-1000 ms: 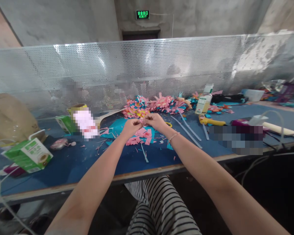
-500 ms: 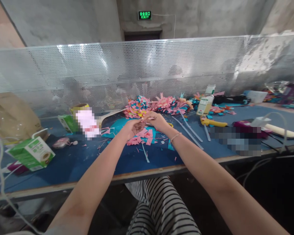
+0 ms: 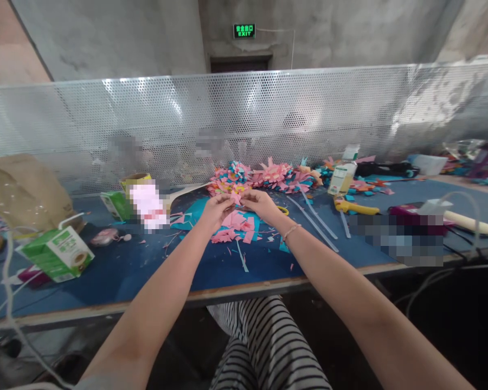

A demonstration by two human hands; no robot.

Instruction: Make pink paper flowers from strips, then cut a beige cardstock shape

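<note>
Between my two hands, a small pink paper piece (image 3: 236, 197) is pinched at both sides above the table. My left hand (image 3: 219, 208) is closed on its left edge, and my right hand (image 3: 259, 202) grips its right edge. Below them, loose pink paper pieces (image 3: 238, 225) lie on a blue sheet (image 3: 195, 208). Just behind my hands sits a heap of pink, blue and yellow paper tufts (image 3: 272, 174). Part of a yellow scissors handle (image 3: 283, 210) shows beside my right wrist.
Clear glue sticks (image 3: 317, 222) and a yellow-handled glue gun (image 3: 358, 207) lie to the right, near a bottle (image 3: 342, 177). Green drink cartons (image 3: 61, 254) and a pixelated phone (image 3: 148, 203) stand left. A perforated metal screen (image 3: 179, 124) borders the table's back.
My hands have moved slightly apart, and the pink paper piece now shows spread between them. Before, the fingers were bunched together. The view has shifted a little.
</note>
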